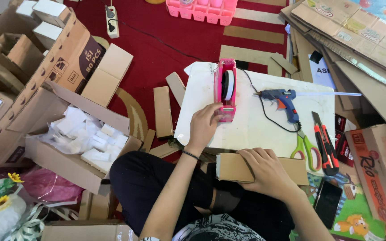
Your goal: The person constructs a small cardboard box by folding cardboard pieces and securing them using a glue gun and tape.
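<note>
Left hand [203, 123] reaches forward onto the white board [255, 129], its fingers curled around the near end of the pink tape dispenser [225, 90], gripping it; the right hand [266, 172] lies flat and spread over a small brown box [235, 168] held on the lap, just at the board's near edge. Around them, largest first: a red carpet [166, 40] covers the floor, with flattened cardboard sheets [358, 31] stacked at the right and big open cartons [45, 67] at the left, one of them, a carton [74, 147], filled with small white packets. Loose cardboard strips [163, 111] lie between that carton and the board. A pink basket [204, 10] stands at the far edge and a power strip [111, 21] lies near it. On the board, right of the dispenser, a blue glue gun [280, 98] lies with its cord looping back, then green-handled scissors [304, 145] and an orange-and-black cutter [325, 145] side by side. A dark phone [327, 198] lies on the floor beside the right forearm. The dispenser stands upright, lengthwise away from the person, holding a roll with a dark core. The box is plain cardboard, oblong, its white-edged end facing left.
</note>
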